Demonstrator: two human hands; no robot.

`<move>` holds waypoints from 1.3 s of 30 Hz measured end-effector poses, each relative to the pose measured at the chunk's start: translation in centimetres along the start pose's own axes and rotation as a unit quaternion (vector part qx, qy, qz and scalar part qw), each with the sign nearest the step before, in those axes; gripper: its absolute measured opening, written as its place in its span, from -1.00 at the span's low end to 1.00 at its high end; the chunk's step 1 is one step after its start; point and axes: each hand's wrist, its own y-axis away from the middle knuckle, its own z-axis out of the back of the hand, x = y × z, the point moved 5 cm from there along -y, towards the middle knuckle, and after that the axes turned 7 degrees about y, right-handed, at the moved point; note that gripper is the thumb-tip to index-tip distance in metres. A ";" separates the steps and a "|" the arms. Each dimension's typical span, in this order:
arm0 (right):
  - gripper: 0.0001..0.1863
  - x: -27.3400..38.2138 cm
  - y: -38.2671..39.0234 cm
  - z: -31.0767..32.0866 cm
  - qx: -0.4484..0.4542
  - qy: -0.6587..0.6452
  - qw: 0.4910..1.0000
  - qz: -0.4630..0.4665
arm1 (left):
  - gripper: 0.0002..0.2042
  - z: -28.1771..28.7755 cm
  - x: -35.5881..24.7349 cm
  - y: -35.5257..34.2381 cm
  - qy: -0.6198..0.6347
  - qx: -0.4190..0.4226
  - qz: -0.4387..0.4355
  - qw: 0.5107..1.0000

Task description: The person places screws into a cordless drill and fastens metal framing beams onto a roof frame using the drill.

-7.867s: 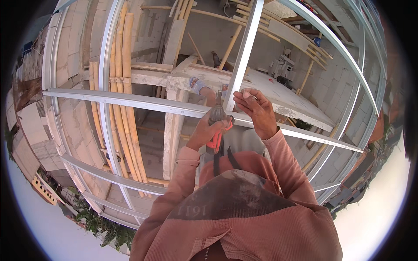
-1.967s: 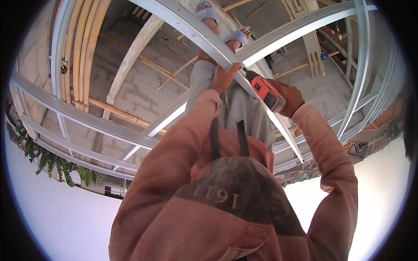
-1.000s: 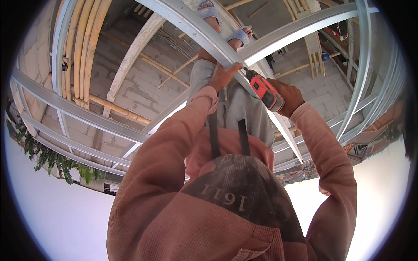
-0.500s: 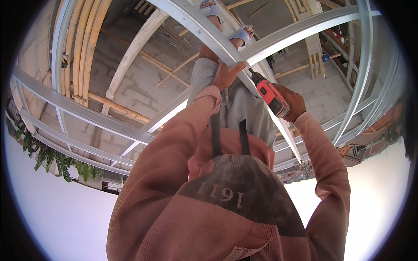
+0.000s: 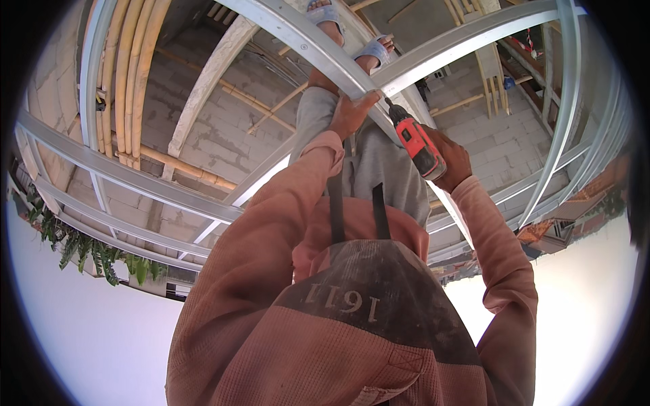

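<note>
A galvanised steel beam [image 5: 304, 47] runs diagonally below me and meets a crossing steel beam [image 5: 467, 37]. My left hand [image 5: 350, 112] grips the diagonal beam just at that junction, thumb along its face. My right hand [image 5: 450, 155] is closed on a red and black cordless drill [image 5: 416, 139], whose bit points up and left at the junction, beside my left thumb; whether it touches the metal I cannot tell. My sandalled feet [image 5: 374, 53] are beyond the beam, in blue slides, with my grey trousers below the junction.
Steel framing [image 5: 135, 162] surrounds me high over block walls [image 5: 203, 115]. Bundled bamboo poles [image 5: 124, 88] lie at the left, and a white concrete beam [image 5: 206, 95] runs beside them. Plants [image 5: 101, 260], rooftops [image 5: 548, 230] and open sky show around the edges.
From 7.9 seconds ago, the drill has passed from my left hand to my right, and my left has taken the beam. Over the last second, the drill has tilted slightly more upright.
</note>
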 end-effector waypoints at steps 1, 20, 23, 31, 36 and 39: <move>-0.39 0.2 -0.1 0.1 0.000 0.000 1.000 0.000 | -0.66 0.1 0.1 0.0 0.007 0.000 -0.009 1.000; -0.40 1.1 -1.4 1.1 0.070 0.050 0.995 -0.047 | -0.64 -0.1 -0.5 0.2 -0.021 -0.004 0.008 1.000; -0.39 1.3 -1.9 1.3 0.080 0.055 0.994 -0.042 | -0.61 0.2 -0.8 -0.1 -0.012 0.001 0.029 1.000; -0.39 1.4 -1.8 1.3 0.113 0.065 0.990 -0.060 | -0.56 0.5 0.0 0.2 0.002 -0.009 0.036 0.999; -0.41 1.3 -2.2 1.3 0.070 0.039 0.997 -0.009 | -0.57 0.4 -0.2 0.2 0.008 -0.002 0.043 0.999; -0.42 1.4 -2.3 1.5 0.080 0.062 0.994 -0.032 | -0.59 0.5 -0.2 0.3 0.007 -0.011 0.037 0.999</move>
